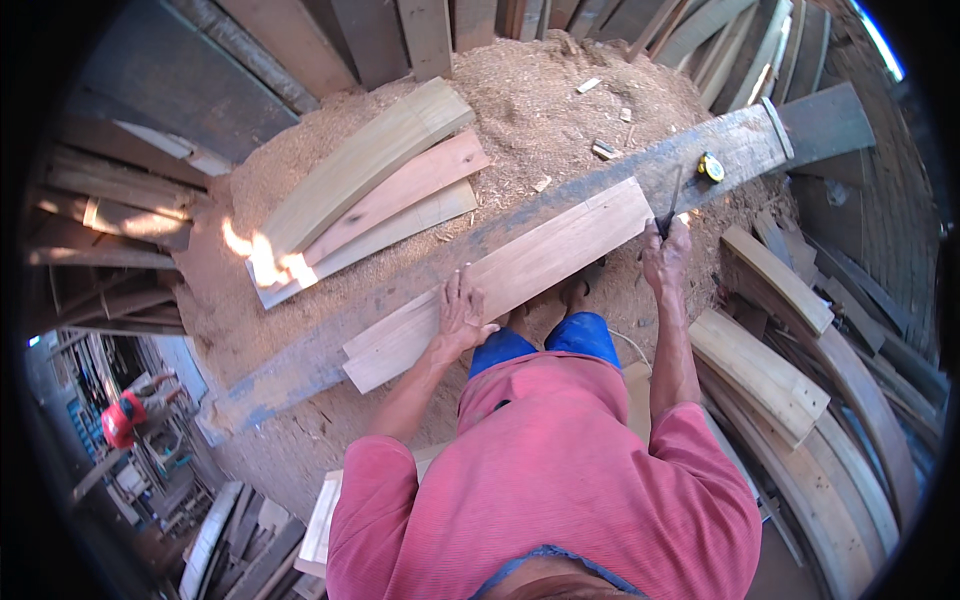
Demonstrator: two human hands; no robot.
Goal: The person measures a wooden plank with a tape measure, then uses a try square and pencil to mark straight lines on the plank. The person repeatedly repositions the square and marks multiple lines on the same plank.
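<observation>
A pale, freshly planed board (560,240) lies along a long, worn bench plank (740,135), slanting up to the right. My left hand (462,312) rests on top of the board left of its middle, fingers stretched out and holding nothing. Just beyond the board's right end, my right hand (667,255) is closed round the dark handle of a thin, narrow-bladed tool (676,188). Its blade points away from me, and its exact kind is hard to make out. A yellow and black tape measure (710,167) sits on the bench plank to the right of the tool.
Sawdust (560,95) is heaped behind the bench, with several cut boards (370,160) lying on it. Stacked planks (770,370) stand close at my right. Upright boards (300,40) lean along the back. A person in a red cap (122,420) is at the far left.
</observation>
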